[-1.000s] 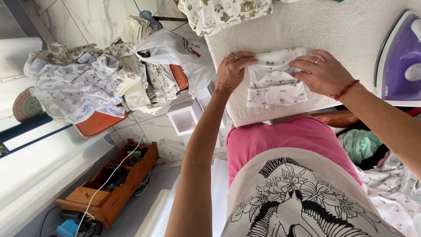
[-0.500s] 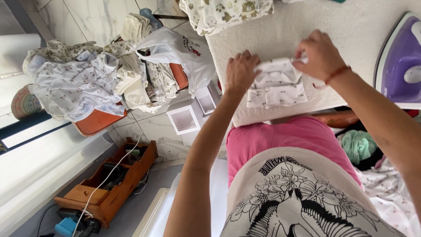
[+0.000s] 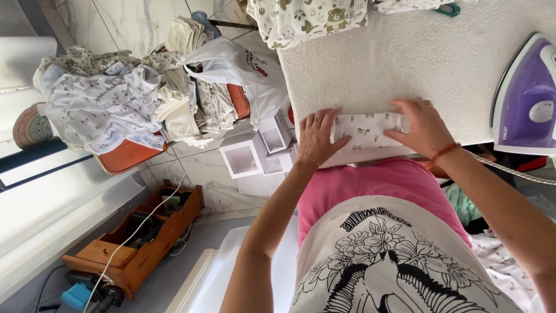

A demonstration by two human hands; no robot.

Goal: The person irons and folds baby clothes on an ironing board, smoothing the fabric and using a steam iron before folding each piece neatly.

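Note:
A small white patterned garment (image 3: 368, 130) lies folded into a narrow strip at the near edge of the white padded ironing surface (image 3: 417, 64). My left hand (image 3: 317, 138) presses flat on its left end, fingers spread. Over its right end rests my right hand (image 3: 421, 126), a red string around the wrist. Both palms hold the fold down.
A purple steam iron (image 3: 527, 101) stands at the right of the board. Another patterned cloth (image 3: 307, 17) lies at the far edge. Left, an orange chair holds a heap of baby clothes (image 3: 110, 98) and a white plastic bag (image 3: 243, 64). White boxes (image 3: 249, 156) and a wooden drawer (image 3: 139, 243) sit on the floor.
The garment has been folded over from a wider shape into a narrow strip. Both hands moved down onto its ends and now press it flat.

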